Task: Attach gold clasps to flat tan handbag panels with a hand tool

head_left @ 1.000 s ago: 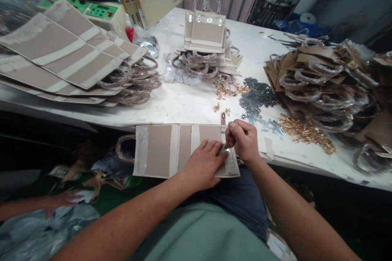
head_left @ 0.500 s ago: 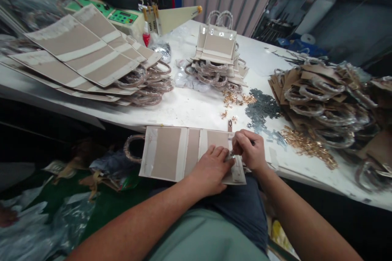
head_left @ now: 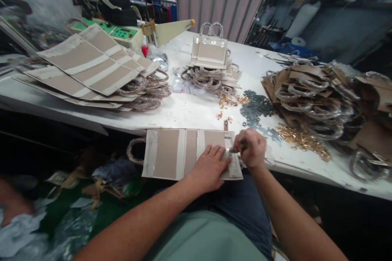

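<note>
A beige bag panel [head_left: 165,151] with pale strips lies flat at the table's front edge, partly over my lap. A plastic-wrapped handle [head_left: 133,151] sticks out from its left end. My left hand [head_left: 210,167] lies flat on the panel's right part, fingers stretched out. Closed in a fist, my right hand [head_left: 251,147] grips a small dark hand tool [head_left: 240,147], its tip pointing down at the panel just beyond my left fingertips. The tool's exact kind is hidden by the fingers. Near the panel's upper right edge is a small metal fitting [head_left: 227,135].
Stacked bag panels [head_left: 101,65] fill the left of the table. Bags with wrapped handles [head_left: 211,53] stand at the back middle. Gold fittings [head_left: 303,140] and dark metal plates [head_left: 257,108] lie in heaps before a brown pile [head_left: 309,94]. Another person's limb [head_left: 14,204] shows at lower left.
The camera view has shifted slightly. My right hand has turned a little around the tool, while my left hand stays on the panel. More of the other person's limb shows at lower left.
</note>
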Action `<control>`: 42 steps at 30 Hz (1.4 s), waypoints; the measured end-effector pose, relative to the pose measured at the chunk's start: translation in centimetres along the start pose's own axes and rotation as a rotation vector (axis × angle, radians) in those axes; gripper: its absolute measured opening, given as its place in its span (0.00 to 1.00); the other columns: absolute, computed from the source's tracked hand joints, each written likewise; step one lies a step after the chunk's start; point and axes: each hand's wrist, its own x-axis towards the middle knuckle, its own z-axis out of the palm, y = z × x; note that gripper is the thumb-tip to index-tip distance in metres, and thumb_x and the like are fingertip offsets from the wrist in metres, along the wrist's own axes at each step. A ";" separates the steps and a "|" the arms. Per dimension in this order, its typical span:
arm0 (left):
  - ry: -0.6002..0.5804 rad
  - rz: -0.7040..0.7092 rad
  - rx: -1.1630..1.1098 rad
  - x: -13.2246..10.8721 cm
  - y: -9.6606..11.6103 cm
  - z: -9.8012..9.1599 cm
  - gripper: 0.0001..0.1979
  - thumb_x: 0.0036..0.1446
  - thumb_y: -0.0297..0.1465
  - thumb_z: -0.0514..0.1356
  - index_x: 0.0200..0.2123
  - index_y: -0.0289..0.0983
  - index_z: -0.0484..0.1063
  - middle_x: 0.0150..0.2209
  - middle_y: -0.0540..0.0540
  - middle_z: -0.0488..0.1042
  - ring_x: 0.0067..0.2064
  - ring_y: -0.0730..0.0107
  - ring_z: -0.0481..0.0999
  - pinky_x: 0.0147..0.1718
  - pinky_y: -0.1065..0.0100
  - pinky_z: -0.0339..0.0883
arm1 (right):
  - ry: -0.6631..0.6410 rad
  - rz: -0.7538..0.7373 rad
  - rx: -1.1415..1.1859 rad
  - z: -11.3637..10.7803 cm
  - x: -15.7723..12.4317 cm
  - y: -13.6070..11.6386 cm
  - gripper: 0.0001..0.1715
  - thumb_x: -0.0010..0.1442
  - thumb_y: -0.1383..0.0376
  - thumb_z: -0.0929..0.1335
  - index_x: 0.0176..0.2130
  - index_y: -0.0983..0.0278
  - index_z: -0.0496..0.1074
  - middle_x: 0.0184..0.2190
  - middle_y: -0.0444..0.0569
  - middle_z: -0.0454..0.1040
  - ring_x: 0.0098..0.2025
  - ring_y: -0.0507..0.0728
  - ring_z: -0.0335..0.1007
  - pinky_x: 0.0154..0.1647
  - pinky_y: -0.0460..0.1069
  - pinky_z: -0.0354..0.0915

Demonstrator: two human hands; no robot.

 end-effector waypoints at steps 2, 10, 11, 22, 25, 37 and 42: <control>0.017 0.001 0.033 -0.2 0.3 0.0 0.34 0.57 0.39 0.68 0.65 0.38 0.68 0.64 0.33 0.66 0.68 0.43 0.61 0.71 0.42 0.48 | -0.003 0.036 -0.044 0.0 0.0 -0.7 0.28 0.68 0.50 0.70 0.22 0.60 0.66 0.16 0.41 0.63 0.16 0.52 0.57 0.18 0.47 0.54; 0.152 -0.017 0.023 -1.2 1.8 -0.8 0.23 0.60 0.33 0.66 0.58 0.39 0.75 0.58 0.40 0.76 0.59 0.47 0.72 0.59 0.49 0.70 | 0.035 0.309 -0.174 -6.1 -9.5 -4.9 0.32 0.68 0.42 0.70 0.24 0.62 0.68 0.15 0.42 0.63 0.17 0.53 0.59 0.18 0.47 0.57; 0.204 -0.016 -0.015 -1.3 2.1 -1.5 0.20 0.62 0.31 0.64 0.57 0.39 0.76 0.57 0.40 0.77 0.57 0.49 0.74 0.56 0.51 0.72 | 0.053 0.376 -0.176 -6.8 -11.3 -4.6 0.33 0.67 0.40 0.70 0.25 0.62 0.68 0.15 0.42 0.63 0.16 0.53 0.58 0.18 0.47 0.56; 0.642 -0.324 -1.111 -7.5 5.4 -18.3 0.24 0.67 0.44 0.65 0.62 0.39 0.76 0.54 0.42 0.81 0.60 0.47 0.77 0.61 0.52 0.70 | 0.090 0.076 -0.244 -2.1 -7.4 -10.9 0.38 0.54 0.44 0.76 0.55 0.63 0.78 0.37 0.51 0.80 0.34 0.63 0.77 0.33 0.52 0.72; 0.760 -0.313 -1.288 -8.5 6.7 -20.0 0.26 0.63 0.42 0.69 0.60 0.39 0.77 0.52 0.41 0.82 0.60 0.45 0.77 0.61 0.52 0.71 | 0.036 -0.163 -0.179 0.2 -5.1 -15.1 0.43 0.52 0.49 0.78 0.62 0.60 0.73 0.52 0.54 0.79 0.47 0.66 0.78 0.44 0.55 0.75; 0.688 -0.352 -1.554 -6.0 7.3 -17.7 0.23 0.52 0.37 0.77 0.50 0.37 0.80 0.47 0.41 0.84 0.50 0.50 0.83 0.53 0.53 0.77 | 0.272 -0.194 -0.260 -1.2 -4.0 -17.1 0.33 0.65 0.42 0.69 0.20 0.61 0.68 0.20 0.43 0.64 0.26 0.57 0.60 0.28 0.50 0.54; 0.719 -0.355 -1.515 -4.3 6.4 -16.0 0.25 0.51 0.36 0.78 0.50 0.36 0.78 0.45 0.42 0.84 0.47 0.52 0.84 0.51 0.54 0.78 | 0.234 -0.057 -0.217 -1.8 -4.1 -14.9 0.33 0.62 0.41 0.70 0.20 0.62 0.67 0.20 0.43 0.61 0.27 0.56 0.58 0.29 0.50 0.52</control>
